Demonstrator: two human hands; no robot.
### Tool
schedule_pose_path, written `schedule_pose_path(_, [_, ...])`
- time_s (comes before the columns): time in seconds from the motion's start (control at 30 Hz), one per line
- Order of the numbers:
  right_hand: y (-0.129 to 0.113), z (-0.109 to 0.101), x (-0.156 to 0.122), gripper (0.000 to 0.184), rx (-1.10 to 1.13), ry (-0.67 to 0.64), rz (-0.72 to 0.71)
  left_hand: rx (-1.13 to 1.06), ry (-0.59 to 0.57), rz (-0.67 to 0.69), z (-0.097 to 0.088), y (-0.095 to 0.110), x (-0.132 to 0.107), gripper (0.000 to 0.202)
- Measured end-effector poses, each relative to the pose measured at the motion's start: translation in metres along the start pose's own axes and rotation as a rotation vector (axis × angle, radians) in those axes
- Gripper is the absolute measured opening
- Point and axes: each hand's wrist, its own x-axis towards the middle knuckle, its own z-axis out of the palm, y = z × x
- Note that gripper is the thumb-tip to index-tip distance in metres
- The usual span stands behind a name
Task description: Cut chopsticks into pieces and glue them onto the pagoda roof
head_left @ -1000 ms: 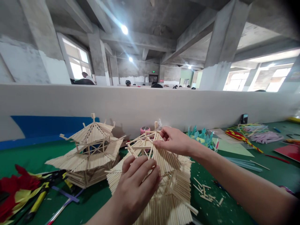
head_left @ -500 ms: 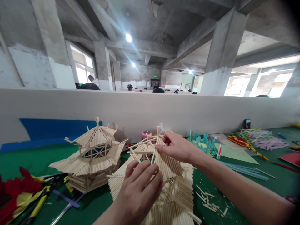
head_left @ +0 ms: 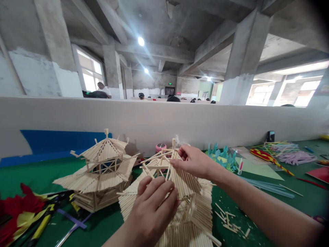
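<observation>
In front of me stands a pagoda model (head_left: 185, 181) built of thin wooden sticks; part of its upper roof is open framework. My left hand (head_left: 156, 202) has its fingers curled against the near side of that roof, and its fingertips are hidden. With thumb and fingers pinched together, my right hand (head_left: 191, 159) presses at the roof's top, just below the peak post. Whatever lies between those fingers is too small to make out. A second stick pagoda (head_left: 105, 171), its roofs covered, stands to the left.
Short stick offcuts (head_left: 228, 219) lie to the right. Behind them are blue strips (head_left: 267, 187), teal folded paper (head_left: 222, 156) and pale green paper (head_left: 262, 168). Yellow-handled pliers (head_left: 43, 223) and red petals (head_left: 23, 202) lie at left. A white partition (head_left: 159, 120) runs along the back.
My hands and the pagoda models stay practically still. In the far background a person by the window has shifted slightly.
</observation>
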Motion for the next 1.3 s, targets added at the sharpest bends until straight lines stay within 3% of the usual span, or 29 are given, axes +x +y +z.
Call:
schedule_pose_path(0.13, [0.001, 0.000, -0.001, 0.041, 0.012, -0.001, -0.009, -0.011, 0.008, 0.006, 0.000, 0.000, -0.001, 0.011])
schedule_pose_path(0.47, [-0.002, 0.001, -0.002, 0.035, 0.007, 0.005, 0.005, -0.008, -0.023, -0.016, -0.002, -0.001, -0.003, 0.014])
schedule_pose_path(0.57, [-0.002, 0.001, -0.003, 0.035, 0.008, 0.010, 0.008, -0.080, -0.073, -0.178, -0.010, -0.004, 0.000, 0.034])
schedule_pose_path(0.7, [0.000, 0.002, -0.003, 0.035, 0.016, 0.024, 0.002, -0.283, -0.175, -0.653, -0.019, -0.012, 0.022, 0.014])
schedule_pose_path(0.8, [0.002, 0.003, -0.002, 0.034, 0.024, 0.033, -0.013, -0.399, -0.348, -0.872, -0.020, -0.017, 0.042, 0.021])
schedule_pose_path(0.93, [0.002, 0.003, -0.002, 0.034, 0.028, 0.047, -0.020, -0.489, -0.506, -0.968, -0.016, -0.021, 0.056, 0.033])
schedule_pose_path(1.07, [0.002, 0.002, -0.003, 0.033, 0.036, 0.058, -0.030, -0.548, -0.624, -1.059, -0.015, -0.026, 0.061, 0.032])
schedule_pose_path(1.3, [0.001, 0.000, -0.004, 0.031, 0.051, 0.039, -0.032, -0.620, -0.738, -1.127, -0.013, -0.029, 0.069, 0.024])
